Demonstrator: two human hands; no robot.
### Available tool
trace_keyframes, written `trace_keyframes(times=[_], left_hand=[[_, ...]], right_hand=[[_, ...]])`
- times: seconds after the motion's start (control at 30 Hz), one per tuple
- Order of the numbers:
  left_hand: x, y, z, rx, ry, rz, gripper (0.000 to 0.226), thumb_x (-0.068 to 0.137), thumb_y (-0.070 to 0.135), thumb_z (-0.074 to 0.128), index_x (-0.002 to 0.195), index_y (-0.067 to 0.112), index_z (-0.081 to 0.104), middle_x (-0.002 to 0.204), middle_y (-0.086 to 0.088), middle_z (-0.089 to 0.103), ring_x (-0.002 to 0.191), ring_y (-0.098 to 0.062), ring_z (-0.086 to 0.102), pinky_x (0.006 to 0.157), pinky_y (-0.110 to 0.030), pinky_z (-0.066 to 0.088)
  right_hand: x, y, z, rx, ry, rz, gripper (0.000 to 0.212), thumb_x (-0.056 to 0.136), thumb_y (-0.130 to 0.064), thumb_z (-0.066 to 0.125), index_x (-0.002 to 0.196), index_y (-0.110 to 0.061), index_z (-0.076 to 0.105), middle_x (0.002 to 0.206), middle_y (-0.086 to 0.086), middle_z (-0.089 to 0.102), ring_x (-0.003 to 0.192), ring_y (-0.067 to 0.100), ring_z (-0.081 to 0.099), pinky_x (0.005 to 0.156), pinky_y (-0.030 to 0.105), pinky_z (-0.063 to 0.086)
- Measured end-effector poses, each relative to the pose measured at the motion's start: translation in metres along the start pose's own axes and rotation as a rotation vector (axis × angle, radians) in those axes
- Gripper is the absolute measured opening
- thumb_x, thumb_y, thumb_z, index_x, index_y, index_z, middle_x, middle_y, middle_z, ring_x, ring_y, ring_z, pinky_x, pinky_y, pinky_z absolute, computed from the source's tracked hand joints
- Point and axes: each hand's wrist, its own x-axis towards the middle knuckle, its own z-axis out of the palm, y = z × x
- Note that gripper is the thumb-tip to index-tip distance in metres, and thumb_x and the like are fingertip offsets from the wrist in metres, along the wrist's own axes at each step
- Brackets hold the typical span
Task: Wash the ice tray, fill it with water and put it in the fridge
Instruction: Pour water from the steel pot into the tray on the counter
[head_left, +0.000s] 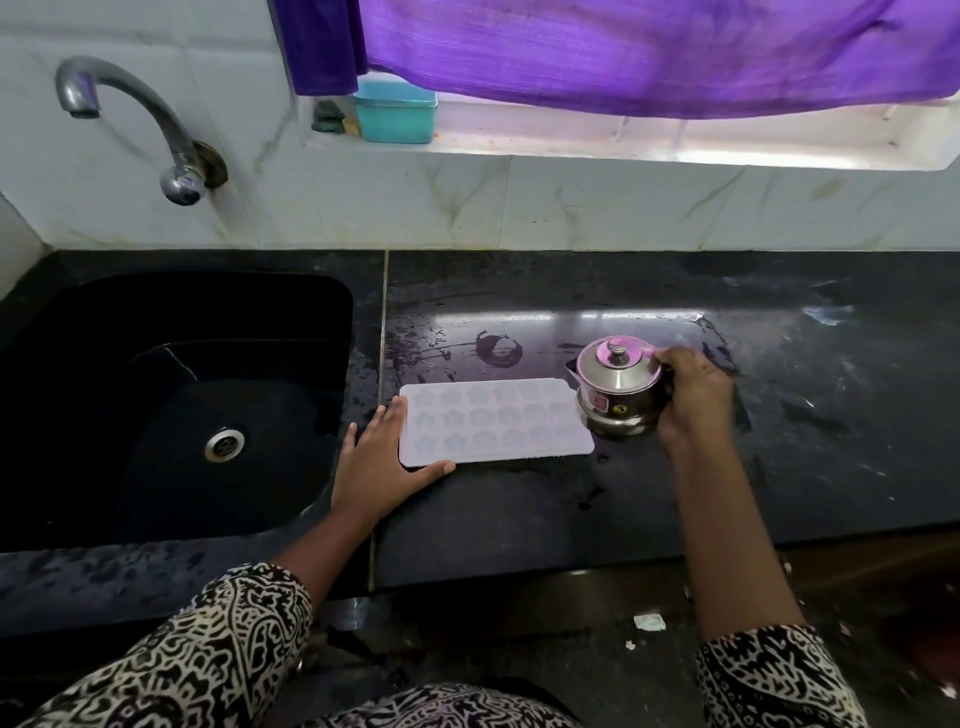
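centrally, pale ice tray (496, 422) lies flat on wet black counter (623, 509), near sink (171, 405) edge. left hand (382, 465) spread flat against tray's left end. right hand (693, 392) grips steel lidded pot (618, 389), touching tray's right end.

1 head view (wide-angle) looks down, seemingly near, over counter (519, 519) and sink (104, 364).

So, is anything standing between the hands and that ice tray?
Nothing visible does. The left hand touches the ice tray at its left end, and the right hand holds a steel kettle close by the tray's right end.
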Motion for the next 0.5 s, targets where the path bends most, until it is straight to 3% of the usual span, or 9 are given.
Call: trace_keyframes(times=[0.2, 0.33, 0.5], left_hand=[[0.001, -0.001, 0.001, 0.003, -0.013, -0.007, 0.121, 0.06, 0.095, 0.032, 0.156, 0.024, 0.008, 0.162, 0.008, 0.016, 0.149, -0.009, 0.011, 0.121, -0.041, 0.005], [0.002, 0.001, -0.001, 0.0, -0.017, -0.003, 0.122, 0.059, 0.096, 0.032, 0.156, 0.025, 0.008, 0.162, 0.009, 0.016, 0.149, -0.007, 0.01, 0.121, -0.039, 0.005], [0.0, 0.005, -0.004, -0.012, -0.006, -0.017, 0.12, 0.06, 0.093, 0.034, 0.156, 0.024, 0.011, 0.162, 0.01, 0.018, 0.149, -0.007, 0.012, 0.121, -0.039, 0.005]], right_hand=[[-0.005, 0.015, 0.027, 0.131, -0.027, 0.11, 0.028, 0.081, 0.008, 0.052, 0.06, -0.01, 0.048, 0.038, -0.009, 0.049, 0.035, 0.002, 0.046, 0.039, 0.012, 0.037], [-0.001, 0.029, 0.051, 0.139, -0.069, 0.195, 0.025, 0.081, 0.005, 0.055, 0.063, -0.01, 0.049, 0.045, -0.003, 0.049, 0.041, 0.006, 0.046, 0.045, 0.018, 0.038], [0.017, 0.051, 0.091, 0.164, -0.145, 0.258, 0.027, 0.082, 0.005, 0.056, 0.062, -0.012, 0.051, 0.04, -0.009, 0.048, 0.038, 0.002, 0.043, 0.042, 0.016, 0.036]])
